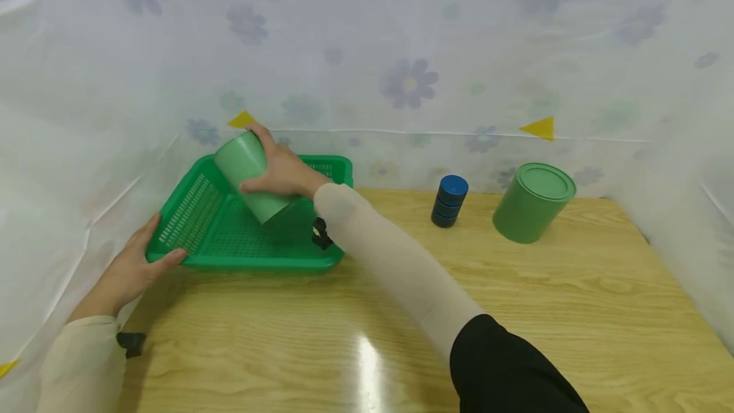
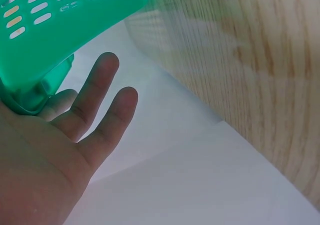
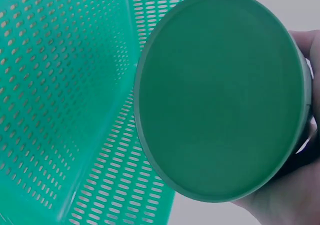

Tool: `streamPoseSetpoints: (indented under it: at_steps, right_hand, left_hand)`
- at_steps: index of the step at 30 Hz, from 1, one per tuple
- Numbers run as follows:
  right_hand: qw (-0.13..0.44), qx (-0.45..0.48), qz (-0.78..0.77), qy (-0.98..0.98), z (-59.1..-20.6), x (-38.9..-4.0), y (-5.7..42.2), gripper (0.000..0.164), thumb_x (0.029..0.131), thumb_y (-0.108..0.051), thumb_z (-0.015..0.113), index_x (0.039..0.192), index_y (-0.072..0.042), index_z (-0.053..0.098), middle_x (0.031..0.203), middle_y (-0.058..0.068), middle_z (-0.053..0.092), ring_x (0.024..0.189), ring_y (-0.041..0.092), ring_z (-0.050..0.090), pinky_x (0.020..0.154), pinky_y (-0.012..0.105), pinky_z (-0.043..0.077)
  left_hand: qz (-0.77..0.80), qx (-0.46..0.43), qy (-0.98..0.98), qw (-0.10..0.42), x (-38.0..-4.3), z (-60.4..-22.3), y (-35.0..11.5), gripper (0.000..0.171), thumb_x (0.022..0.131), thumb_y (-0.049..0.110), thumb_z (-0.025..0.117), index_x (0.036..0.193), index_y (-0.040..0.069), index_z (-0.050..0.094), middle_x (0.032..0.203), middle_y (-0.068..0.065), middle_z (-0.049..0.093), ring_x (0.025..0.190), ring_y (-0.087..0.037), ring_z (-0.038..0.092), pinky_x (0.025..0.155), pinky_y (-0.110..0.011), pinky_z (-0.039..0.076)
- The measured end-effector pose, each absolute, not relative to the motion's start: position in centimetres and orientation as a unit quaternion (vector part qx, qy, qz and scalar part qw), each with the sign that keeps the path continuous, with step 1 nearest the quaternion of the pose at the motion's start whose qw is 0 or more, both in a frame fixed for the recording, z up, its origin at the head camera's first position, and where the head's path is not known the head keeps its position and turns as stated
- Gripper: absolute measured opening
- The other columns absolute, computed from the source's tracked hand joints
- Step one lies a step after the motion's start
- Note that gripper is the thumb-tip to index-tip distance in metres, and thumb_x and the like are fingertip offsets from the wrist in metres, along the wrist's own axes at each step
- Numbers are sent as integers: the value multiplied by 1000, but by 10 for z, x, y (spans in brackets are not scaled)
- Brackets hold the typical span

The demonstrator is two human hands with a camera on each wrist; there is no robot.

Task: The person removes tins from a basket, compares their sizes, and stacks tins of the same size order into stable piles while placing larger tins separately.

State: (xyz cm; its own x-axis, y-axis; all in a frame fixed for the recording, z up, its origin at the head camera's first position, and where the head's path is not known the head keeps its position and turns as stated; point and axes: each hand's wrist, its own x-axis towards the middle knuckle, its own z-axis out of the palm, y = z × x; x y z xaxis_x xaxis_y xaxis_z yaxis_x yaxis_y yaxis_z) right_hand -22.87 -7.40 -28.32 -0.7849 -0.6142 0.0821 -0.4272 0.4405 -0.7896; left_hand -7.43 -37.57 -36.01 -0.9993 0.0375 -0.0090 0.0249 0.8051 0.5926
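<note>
A green plastic basket point(image 1: 246, 264) with slotted walls stands at the back left of the table. My left hand point(image 1: 130, 271) grips its front left corner, the thumb over the front rim; in the left wrist view two fingers point(image 2: 95, 92) of that hand stretch out away from the basket wall. My right hand point(image 1: 283, 171) holds a light green can point(image 1: 243, 161) around its side, thumb on the near side. The can is tilted over the inside of the basket. Its round flat end point(image 3: 222, 97) faces the camera in the right wrist view.
A second green can point(image 1: 533, 202) with a ridged lid stands on the wooden table point(image 1: 436, 311) at the right. Left of it is a small stack of blue discs point(image 1: 450, 201). Flowered white sheeting point(image 1: 355, 37) with yellow triangles encloses the table's back and sides.
</note>
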Motion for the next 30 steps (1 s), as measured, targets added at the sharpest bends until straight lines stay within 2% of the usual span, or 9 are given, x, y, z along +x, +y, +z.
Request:
streamPoseSetpoints:
  at_steps: [9,14,21,26,30]
  right_hand:
    - [67,-344,-453,820,-274,-224,-57,109,83,-43,81,158,-47,3,138,7,39,104,21,54,74,35,54]
    - [65,-360,-492,790,-268,-217,-44,107,84,-37,82,158,-45,5,137,6,39,102,23,57,73,36,56]
    - [56,-375,-503,777,-262,-208,-28,107,84,-35,82,158,-46,6,137,6,39,102,23,58,73,36,56]
    - [33,-374,-506,776,-261,-203,-17,109,83,-34,83,158,-45,6,142,4,37,106,23,56,77,37,55]
    - [5,-380,-509,772,-263,-197,-8,110,81,-31,85,159,-40,7,145,6,36,109,23,55,80,38,54]
  left_hand:
    - [309,17,951,20,-79,-360,-381,95,103,46,54,160,7,-11,158,-41,-3,138,-67,5,102,-80,14]
    - [313,17,950,18,-79,-362,-386,95,103,45,55,161,8,-10,158,-41,-3,138,-68,5,102,-81,13]
    - [314,19,949,12,-82,-363,-392,94,103,44,55,161,8,-10,157,-42,-1,137,-69,7,101,-81,13]
    - [311,17,950,18,-84,-362,-393,94,103,45,54,161,7,-11,156,-43,-2,136,-70,7,100,-82,14]
    - [311,18,950,17,-85,-362,-395,94,103,45,53,160,6,-11,156,-43,-2,136,-69,6,101,-81,13]
